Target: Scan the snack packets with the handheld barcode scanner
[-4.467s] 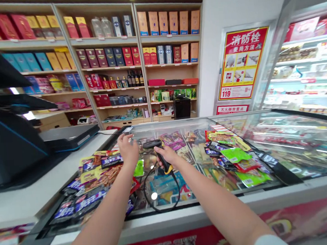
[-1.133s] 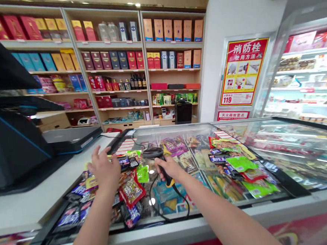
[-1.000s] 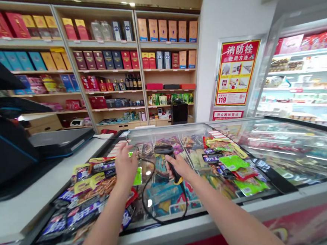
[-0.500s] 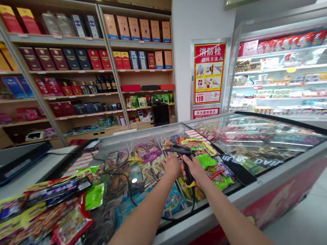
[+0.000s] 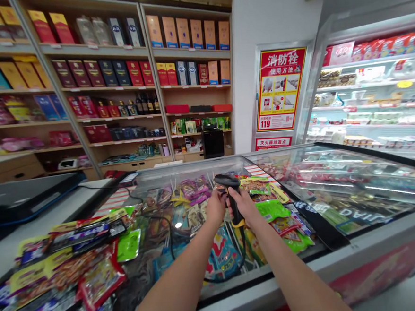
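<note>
My right hand [image 5: 245, 206] is closed round the handle of a black barcode scanner [image 5: 228, 181] with a yellow band, held upright over the glass lid of a chest freezer [image 5: 340, 184]. My left hand [image 5: 216, 206] sits right beside the scanner on its left, fingers curled; what they grip is hidden behind the hand. Both hands hover at the near-left edge of a pile of snack packets [image 5: 272, 209] lying on the glass. The scanner's black cable [image 5: 170, 236] loops leftward across the lid.
A larger heap of snack packets [image 5: 91, 272] covers the lid's left end beside a white counter with a black till tray [image 5: 22, 199]. Wooden shelves of boxed goods [image 5: 116, 72] stand behind, a red poster [image 5: 281, 88] and an open chiller [image 5: 369, 82] at right.
My view and both hands have swung right, from the left heap of packets to the right pile. My left hand left the left packets and came in beside the scanner.
</note>
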The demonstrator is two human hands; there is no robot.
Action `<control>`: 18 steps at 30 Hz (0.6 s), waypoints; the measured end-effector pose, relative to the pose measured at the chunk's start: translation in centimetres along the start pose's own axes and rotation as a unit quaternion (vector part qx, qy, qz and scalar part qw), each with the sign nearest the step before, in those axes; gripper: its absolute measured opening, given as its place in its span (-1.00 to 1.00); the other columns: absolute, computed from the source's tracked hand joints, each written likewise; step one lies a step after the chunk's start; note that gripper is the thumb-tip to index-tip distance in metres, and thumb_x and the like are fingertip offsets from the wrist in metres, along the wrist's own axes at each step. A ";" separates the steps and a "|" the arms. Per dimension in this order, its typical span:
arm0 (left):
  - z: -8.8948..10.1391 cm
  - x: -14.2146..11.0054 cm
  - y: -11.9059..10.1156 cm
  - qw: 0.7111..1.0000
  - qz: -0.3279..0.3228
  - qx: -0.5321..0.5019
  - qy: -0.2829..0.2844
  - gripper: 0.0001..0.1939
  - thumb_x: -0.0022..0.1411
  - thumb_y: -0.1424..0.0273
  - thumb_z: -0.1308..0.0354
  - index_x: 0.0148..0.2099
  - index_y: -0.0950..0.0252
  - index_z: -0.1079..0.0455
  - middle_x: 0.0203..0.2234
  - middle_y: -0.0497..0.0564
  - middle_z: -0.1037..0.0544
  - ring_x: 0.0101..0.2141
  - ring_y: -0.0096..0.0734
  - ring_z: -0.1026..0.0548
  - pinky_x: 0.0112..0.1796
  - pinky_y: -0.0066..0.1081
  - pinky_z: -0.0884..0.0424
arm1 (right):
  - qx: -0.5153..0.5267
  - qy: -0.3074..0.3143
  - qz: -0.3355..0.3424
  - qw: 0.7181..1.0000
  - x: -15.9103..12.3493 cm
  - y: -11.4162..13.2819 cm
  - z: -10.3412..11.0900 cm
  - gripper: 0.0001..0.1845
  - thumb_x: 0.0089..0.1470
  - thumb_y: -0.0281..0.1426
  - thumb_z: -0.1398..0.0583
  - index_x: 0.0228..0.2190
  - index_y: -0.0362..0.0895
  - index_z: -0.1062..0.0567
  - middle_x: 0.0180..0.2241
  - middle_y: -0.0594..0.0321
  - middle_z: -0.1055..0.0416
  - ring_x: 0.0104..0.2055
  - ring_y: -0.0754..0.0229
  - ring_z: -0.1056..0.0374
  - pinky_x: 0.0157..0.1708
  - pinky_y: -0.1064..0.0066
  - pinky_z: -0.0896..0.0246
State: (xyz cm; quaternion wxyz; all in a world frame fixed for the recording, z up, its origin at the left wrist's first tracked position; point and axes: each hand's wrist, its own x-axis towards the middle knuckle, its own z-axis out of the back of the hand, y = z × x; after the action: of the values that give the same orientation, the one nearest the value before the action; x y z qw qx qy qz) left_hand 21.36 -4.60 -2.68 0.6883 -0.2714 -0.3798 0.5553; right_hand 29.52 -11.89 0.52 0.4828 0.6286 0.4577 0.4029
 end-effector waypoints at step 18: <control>6.5 3.1 3.0 0.970 0.075 -0.011 -0.233 -0.79 0.28 0.28 0.05 -0.16 0.25 -0.33 -0.29 0.09 -0.56 -0.22 -0.26 -0.52 -0.21 -0.37 -0.34 | -0.094 0.045 -0.020 0.994 0.1 -2.1 0.6 -0.66 -0.03 -0.09 -0.21 -0.47 -0.06 -0.24 -0.66 0.42 -0.29 -0.75 0.31 -0.17 -0.75 0.45 -0.11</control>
State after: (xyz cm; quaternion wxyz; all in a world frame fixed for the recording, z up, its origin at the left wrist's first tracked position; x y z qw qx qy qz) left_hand 14.61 -1.25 -0.66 0.5346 -0.1693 -0.5143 0.6489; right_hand 29.76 -11.72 -1.65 0.5268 0.5524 0.4512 0.4623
